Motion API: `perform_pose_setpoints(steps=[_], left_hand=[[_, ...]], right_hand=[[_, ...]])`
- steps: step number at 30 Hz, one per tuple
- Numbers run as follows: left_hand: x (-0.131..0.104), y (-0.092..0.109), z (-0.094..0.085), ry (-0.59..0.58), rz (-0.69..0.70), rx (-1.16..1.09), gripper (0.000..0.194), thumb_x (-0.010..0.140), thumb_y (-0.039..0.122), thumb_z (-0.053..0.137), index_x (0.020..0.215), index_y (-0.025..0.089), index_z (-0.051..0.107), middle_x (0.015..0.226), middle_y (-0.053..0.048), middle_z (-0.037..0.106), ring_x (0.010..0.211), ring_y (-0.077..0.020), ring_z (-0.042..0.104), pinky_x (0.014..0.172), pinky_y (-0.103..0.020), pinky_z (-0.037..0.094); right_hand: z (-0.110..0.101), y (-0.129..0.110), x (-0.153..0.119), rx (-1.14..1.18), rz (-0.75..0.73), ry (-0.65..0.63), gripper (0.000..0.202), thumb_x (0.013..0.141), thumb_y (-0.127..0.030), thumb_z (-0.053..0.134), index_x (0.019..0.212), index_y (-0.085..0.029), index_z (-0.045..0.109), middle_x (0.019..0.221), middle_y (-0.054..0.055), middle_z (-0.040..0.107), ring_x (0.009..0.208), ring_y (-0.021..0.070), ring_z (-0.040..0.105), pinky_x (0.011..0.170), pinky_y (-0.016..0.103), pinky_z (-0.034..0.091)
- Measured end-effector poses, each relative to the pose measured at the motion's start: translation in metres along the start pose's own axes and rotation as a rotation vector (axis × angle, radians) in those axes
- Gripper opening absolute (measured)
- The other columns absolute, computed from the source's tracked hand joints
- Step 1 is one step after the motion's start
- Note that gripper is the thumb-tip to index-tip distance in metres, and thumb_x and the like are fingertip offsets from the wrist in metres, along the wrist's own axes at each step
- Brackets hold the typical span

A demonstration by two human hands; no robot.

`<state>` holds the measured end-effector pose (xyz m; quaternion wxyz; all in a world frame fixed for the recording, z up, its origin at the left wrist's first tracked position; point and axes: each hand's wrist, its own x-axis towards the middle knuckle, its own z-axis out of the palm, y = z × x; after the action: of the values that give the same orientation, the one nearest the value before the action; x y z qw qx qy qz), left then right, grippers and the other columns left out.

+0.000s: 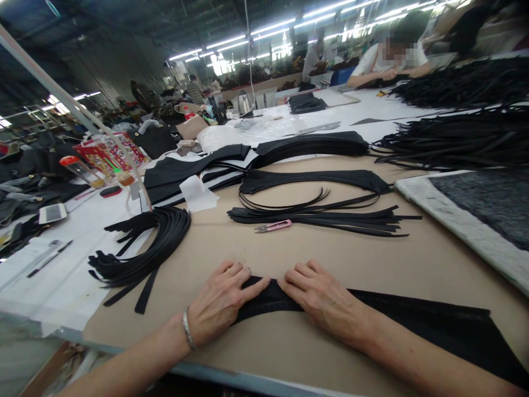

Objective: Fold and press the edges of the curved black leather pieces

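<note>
A long curved black fabric or leather panel lies on the tan table covering, widening toward the right. Over its left end is my left hand, fingers curled at the upper edge and thumb stretched along it. My right hand pinches the same edge a short way to the right, its thumb facing the left one. Both hands' fingertips are partly hidden. Pink-handled thread snips rest beyond the hands, beside loose black strips. A second curved black panel lies behind those strips.
A bundle of black strips curves at the left, near a slanting pole. Stacked black panels lie farther back. On the right is a board with a dark rough surface, below heaped strips. A co-worker sits across.
</note>
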<state>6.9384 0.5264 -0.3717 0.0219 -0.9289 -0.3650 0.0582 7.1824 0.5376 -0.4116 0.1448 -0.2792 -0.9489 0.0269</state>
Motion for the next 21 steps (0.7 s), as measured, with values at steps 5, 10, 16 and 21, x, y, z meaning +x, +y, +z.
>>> perform_pose_setpoints(steps=[5,10,16,21], left_hand=[[0.003,0.002,0.002,0.051,-0.03,-0.113,0.051,0.089,0.006,0.037,0.134,0.03,0.044,0.112,-0.007,0.053,0.098,-0.0219,0.048,0.089,-0.04,0.042],[0.013,0.015,0.008,0.115,-0.073,-0.302,0.044,0.091,0.005,0.034,0.129,0.022,0.048,0.112,-0.005,0.057,0.101,-0.0191,0.049,0.092,-0.036,0.043],[0.012,0.036,0.022,0.141,-0.033,-0.124,0.045,0.089,0.005,0.036,0.133,0.009,0.042,0.114,-0.01,0.057,0.104,-0.0221,0.05,0.096,-0.037,0.043],[0.008,0.043,0.018,0.064,-0.086,-0.105,0.055,0.086,0.004,0.04,0.14,0.011,0.033,0.123,-0.01,0.053,0.112,-0.0227,0.047,0.102,-0.039,0.037]], right_hand=[[-0.002,-0.001,-0.002,-0.03,-0.001,-0.012,0.02,0.09,-0.012,0.054,0.11,-0.015,0.056,0.093,0.003,0.055,0.082,0.0202,0.043,0.072,0.036,0.03],[-0.006,-0.005,-0.003,-0.059,0.013,-0.023,0.022,0.091,-0.012,0.053,0.113,-0.013,0.055,0.095,0.004,0.055,0.084,0.0206,0.044,0.074,0.037,0.031],[-0.005,-0.006,-0.003,-0.07,0.018,-0.017,0.02,0.093,-0.012,0.051,0.112,-0.013,0.055,0.094,0.004,0.055,0.085,0.0215,0.044,0.074,0.038,0.031],[-0.006,0.003,-0.009,0.002,0.037,0.005,0.019,0.095,-0.011,0.047,0.111,-0.016,0.054,0.093,0.003,0.055,0.083,0.02,0.045,0.075,0.035,0.031]])
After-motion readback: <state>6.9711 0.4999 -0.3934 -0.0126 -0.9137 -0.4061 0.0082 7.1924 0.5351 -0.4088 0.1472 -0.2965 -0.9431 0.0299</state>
